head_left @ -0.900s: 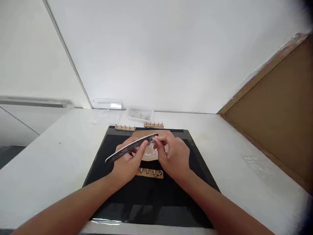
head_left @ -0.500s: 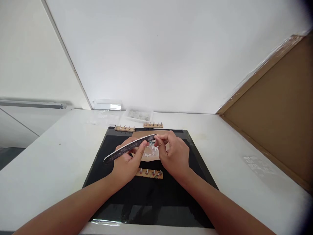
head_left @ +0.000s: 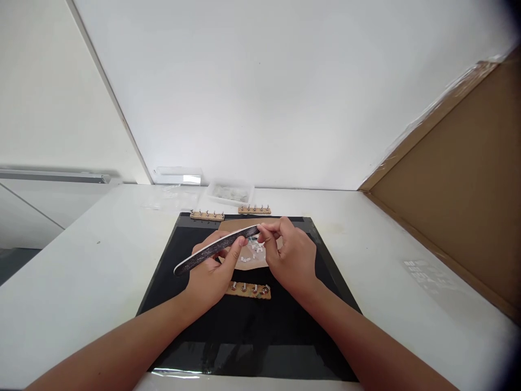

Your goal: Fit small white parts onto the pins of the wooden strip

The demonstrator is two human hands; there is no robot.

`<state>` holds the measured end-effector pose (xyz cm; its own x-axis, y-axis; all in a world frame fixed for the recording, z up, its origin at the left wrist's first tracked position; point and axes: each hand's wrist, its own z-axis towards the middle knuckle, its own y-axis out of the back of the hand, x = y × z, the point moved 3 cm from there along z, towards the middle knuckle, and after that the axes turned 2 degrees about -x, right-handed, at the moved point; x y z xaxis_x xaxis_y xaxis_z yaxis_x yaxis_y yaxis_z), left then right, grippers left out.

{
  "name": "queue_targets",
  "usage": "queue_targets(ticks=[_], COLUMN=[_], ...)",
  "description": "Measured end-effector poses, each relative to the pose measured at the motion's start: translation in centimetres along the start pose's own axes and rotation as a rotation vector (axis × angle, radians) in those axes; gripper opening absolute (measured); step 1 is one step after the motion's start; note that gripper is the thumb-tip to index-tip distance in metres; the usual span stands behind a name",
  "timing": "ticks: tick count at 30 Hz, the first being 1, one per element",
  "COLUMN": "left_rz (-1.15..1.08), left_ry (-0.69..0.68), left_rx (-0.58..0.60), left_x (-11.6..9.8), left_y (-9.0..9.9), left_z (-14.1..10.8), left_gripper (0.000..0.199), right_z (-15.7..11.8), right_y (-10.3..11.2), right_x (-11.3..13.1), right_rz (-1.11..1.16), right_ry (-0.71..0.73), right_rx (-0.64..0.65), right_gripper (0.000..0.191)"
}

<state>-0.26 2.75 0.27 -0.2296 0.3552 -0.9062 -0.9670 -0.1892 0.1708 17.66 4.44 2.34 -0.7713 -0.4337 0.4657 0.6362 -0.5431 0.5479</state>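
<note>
A long, curved black nail file (head_left: pixel 211 251) with a pale edge is held by my left hand (head_left: pixel 207 285), its thumb pressing on the dark face. The file slants up to the right. At its far end, the thumb and fingers of my right hand (head_left: pixel 293 259) are pinched together; whatever they hold is too small or hidden to name. Beneath both hands lies a brown paper sheet (head_left: pixel 240 224) with small white pieces (head_left: pixel 255 247) scattered on it. Nearer me, a wooden strip (head_left: pixel 248 290) carries several small metal stands, its left end covered by my left hand.
A black mat (head_left: pixel 244 326) covers the middle of the white table (head_left: pixel 407 244). Two more stand strips, a left one (head_left: pixel 207 215) and a right one (head_left: pixel 254 209), sit at its back edge. Behind is a clear plastic box (head_left: pixel 230 193). Brown cardboard (head_left: pixel 448 163) rises at right.
The nail file's near end has dipped very slightly. Both hands keep nearly the same place and grip, and the whole view has shifted a little.
</note>
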Motion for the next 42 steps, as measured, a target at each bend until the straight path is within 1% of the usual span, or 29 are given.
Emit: queue_targets(ticks=[6, 9, 13, 16, 19, 21, 26, 30, 33, 39, 42], left_rz=[-0.013, 0.009, -0.008, -0.016, -0.019, -0.015, 0.033, 0.185, 0.218, 0.244, 0.245], left_ry=[0.001, 0.002, -0.006, 0.015, 0.039, 0.031, -0.047, -0.169, -0.244, -0.317, -0.321], left_rx=[-0.021, -0.037, -0.015, 0.007, -0.008, -0.018, -0.024, -0.032, -0.034, -0.018, -0.018], left_x=[0.3, 0.3, -0.1, -0.1, 0.2, 0.3, -0.2, -1.3, -1.7, -1.9, -2.0], left_y=[0.0, 0.1, 0.1, 0.1, 0.1, 0.2, 0.3, 0.6, 0.7, 0.7, 0.6], left_z=[-0.1, -0.1, 0.0, 0.0, 0.0, 0.1, 0.2, 0.2, 0.2, 0.3, 0.4], left_gripper=[0.022, 0.021, 0.021, 0.023, 0.025, 0.025, 0.023, 0.018, 0.015, 0.015, 0.016], right_z=[-0.6, -0.9, -1.0, -0.8, -0.4, -0.1, 0.1, 0.0, 0.0, 0.3, 0.5], right_y=[-0.1, -0.1, -0.1, 0.0, 0.1, 0.2, 0.3, 0.4, 0.6, 0.8, 0.8], right_x=[0.6, 1.1, 1.5, 1.2, 0.7, 0.4, 0.3, 0.6, 0.8, 0.6, 0.2], right_rz=[0.041, 0.037, 0.037, 0.024, 0.017, 0.012, 0.017, 0.049, 0.072, 0.048, 0.018], right_ry=[0.027, 0.073, 0.109, 0.088, 0.041, 0.008, -0.023, -0.047, -0.045, -0.035, -0.051], right_rx=[0.017, 0.019, 0.021, 0.018, 0.016, 0.019, 0.045, 0.091, 0.119, 0.117, 0.113], right_gripper=[0.020, 0.020, 0.020, 0.021, 0.022, 0.025, 0.030, 0.028, 0.025, 0.024, 0.023])
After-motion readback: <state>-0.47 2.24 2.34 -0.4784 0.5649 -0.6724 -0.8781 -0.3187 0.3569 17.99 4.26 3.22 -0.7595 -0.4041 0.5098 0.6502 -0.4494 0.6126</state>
